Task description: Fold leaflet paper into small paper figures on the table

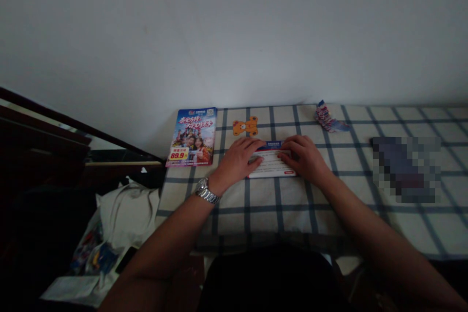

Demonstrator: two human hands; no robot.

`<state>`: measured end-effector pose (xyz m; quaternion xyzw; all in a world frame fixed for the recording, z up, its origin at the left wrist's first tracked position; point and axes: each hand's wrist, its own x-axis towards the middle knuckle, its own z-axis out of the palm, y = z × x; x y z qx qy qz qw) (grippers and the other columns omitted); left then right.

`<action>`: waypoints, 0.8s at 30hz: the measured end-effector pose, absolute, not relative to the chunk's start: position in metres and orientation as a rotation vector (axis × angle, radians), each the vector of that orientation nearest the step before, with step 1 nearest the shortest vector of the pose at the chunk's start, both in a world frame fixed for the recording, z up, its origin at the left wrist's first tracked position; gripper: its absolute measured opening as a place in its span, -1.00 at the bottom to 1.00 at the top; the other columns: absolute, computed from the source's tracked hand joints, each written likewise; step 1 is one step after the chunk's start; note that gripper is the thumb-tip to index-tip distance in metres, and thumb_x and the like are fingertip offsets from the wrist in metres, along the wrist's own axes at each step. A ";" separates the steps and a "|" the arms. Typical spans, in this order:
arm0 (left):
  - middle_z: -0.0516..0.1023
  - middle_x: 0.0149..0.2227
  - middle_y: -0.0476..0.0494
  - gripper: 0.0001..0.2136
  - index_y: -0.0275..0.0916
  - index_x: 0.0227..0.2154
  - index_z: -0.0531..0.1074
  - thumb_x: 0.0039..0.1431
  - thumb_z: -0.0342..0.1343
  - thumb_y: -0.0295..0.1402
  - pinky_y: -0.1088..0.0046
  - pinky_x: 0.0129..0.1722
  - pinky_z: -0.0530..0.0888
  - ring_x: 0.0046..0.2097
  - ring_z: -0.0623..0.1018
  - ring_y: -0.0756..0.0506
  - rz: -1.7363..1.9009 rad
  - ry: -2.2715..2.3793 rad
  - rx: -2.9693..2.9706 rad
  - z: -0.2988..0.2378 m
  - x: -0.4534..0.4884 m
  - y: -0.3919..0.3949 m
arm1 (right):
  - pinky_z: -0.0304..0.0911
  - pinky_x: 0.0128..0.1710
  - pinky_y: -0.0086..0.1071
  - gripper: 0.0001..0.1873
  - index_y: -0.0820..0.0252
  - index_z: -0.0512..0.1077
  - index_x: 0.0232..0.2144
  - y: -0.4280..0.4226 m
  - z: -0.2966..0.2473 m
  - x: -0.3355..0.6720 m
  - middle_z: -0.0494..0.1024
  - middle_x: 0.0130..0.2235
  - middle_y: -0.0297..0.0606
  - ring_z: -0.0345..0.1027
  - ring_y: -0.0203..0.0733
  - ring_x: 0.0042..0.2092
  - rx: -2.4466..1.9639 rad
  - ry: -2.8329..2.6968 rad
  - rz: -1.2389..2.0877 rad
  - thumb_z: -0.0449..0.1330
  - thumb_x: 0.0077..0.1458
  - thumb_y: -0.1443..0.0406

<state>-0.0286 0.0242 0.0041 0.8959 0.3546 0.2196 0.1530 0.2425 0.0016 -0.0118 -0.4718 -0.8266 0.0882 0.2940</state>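
Observation:
A printed leaflet point(271, 167) lies in front of me on the checked cloth, apparently folded. Its top strip is blue and the part below is white with small lines of text. My left hand point(242, 160), with a silver watch point(206, 191) at the wrist, grips the leaflet's left side, thumb on the white part and fingers curled over the top edge. At the right side my right hand point(304, 160) holds it in the same manner. The fingers cover both upper corners. Above the left hand is a flat orange bear figure point(245, 126).
To the left lies a stack of colourful leaflets point(193, 136). Crumpled printed paper point(329, 118) rests near the wall point(256, 34). A pixelated dark object point(405, 168) is on the right of the checked cloth point(292, 214). Below left stands a white bag point(127, 214).

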 end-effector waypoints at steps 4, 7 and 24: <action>0.46 0.20 -0.19 -0.59 -0.13 0.21 0.38 0.35 0.25 -0.29 0.04 0.30 0.39 0.24 0.44 -0.26 0.647 1.150 2.587 0.002 -0.027 0.023 | 0.36 0.01 0.02 -0.84 0.12 0.55 -0.13 0.002 -0.013 0.242 0.56 -0.03 -0.08 0.41 0.10 -0.03 -1.305 -2.193 0.213 0.29 0.28 0.21; 0.45 0.18 -0.20 -0.56 -0.13 0.21 0.38 0.32 0.28 -0.26 0.02 0.28 0.40 0.22 0.44 -0.28 0.651 1.221 2.596 0.000 -0.026 0.023 | 0.35 0.03 0.02 -0.83 0.11 0.56 -0.12 0.003 -0.013 0.242 0.54 0.02 -0.07 0.40 0.11 -0.01 -1.338 -2.188 0.224 0.28 0.28 0.21; 0.43 0.15 -0.23 -0.51 -0.12 0.21 0.41 0.28 0.30 -0.15 -0.04 0.21 0.40 0.19 0.43 -0.34 0.632 1.356 2.548 -0.001 -0.025 0.028 | 0.35 0.08 0.05 -0.75 0.08 0.53 -0.01 0.006 -0.015 0.241 0.51 0.05 -0.07 0.40 0.14 0.05 -1.367 -2.148 0.301 0.28 0.28 0.21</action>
